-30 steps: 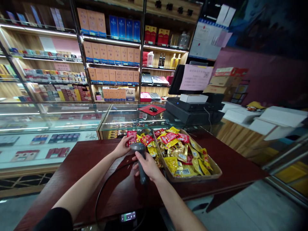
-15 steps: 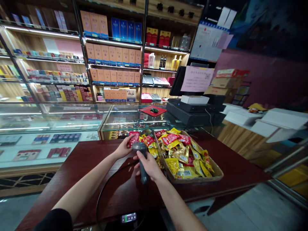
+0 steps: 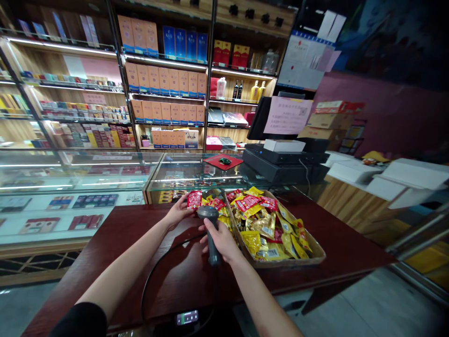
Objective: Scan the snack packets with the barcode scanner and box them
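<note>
The left hand (image 3: pixel 178 213) grips a red packet (image 3: pixel 194 200) at its near-left edge, fingers closed on it, the packet raised above the table (image 3: pixel 140 243) toward its far side. The right hand (image 3: pixel 220 238) is closed around the handle of a dark grey handheld scanner (image 3: pixel 209 234), which stands roughly upright, head uppermost, just to the right of the red packet and nearer the wearer. A black cable (image 3: pixel 149 276) curves across the table to the left of the scanner.

Loose packets (image 3: pixel 224 213), red and yellow, lie behind the scanner, beside the left wall of a shallow cardboard box (image 3: pixel 287 262). The box rests on the table and is filled with yellow, gold and red packets. A lit phone (image 3: pixel 187 318) is visible at the near edge of the view; its support cannot be determined. Beyond the table, a glass counter (image 3: pixel 175 174) carries a red mat (image 3: pixel 210 162) with a computer mouse (image 3: pixel 225 161) on it.
</note>
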A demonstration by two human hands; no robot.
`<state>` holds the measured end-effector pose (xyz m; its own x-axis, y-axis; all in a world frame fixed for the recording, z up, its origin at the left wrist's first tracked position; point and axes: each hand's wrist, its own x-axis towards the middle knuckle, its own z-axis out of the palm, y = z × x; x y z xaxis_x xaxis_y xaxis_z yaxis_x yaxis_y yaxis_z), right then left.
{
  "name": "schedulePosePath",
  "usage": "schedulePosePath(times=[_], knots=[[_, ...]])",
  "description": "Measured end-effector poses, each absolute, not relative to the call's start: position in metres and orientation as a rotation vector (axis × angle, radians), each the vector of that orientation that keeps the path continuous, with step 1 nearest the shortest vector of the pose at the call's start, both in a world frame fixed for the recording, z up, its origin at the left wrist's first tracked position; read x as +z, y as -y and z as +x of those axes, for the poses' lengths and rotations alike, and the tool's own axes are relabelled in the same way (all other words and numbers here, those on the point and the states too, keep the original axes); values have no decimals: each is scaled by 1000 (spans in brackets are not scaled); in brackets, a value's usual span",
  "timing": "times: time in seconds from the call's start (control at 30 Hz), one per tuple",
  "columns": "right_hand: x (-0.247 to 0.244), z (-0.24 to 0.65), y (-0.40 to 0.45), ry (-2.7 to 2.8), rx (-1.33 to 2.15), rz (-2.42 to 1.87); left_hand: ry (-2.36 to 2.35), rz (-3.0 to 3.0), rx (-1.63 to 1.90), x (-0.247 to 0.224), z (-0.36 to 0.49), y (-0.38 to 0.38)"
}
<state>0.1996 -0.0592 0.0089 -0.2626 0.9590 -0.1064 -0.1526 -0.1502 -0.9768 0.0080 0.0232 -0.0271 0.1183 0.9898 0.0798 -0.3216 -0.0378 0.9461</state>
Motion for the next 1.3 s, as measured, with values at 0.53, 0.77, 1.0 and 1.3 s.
schedulePosePath(times=[0.53, 0.77, 1.0, 1.3], knots=[[10, 199, 61, 1252, 1581, -1032, -1067, 715, 1194, -14, 14, -36], [6, 195, 69, 1303, 1559, -1049, -1142, 694, 1289, -23, 4, -51], [-7, 185, 69, 1372, 1479, -1046, -1250, 738, 1191, -19, -10, -56], [-11, 175, 70, 1396, 1482, -1017, -1234, 783, 1102, -12, -13, -45]])
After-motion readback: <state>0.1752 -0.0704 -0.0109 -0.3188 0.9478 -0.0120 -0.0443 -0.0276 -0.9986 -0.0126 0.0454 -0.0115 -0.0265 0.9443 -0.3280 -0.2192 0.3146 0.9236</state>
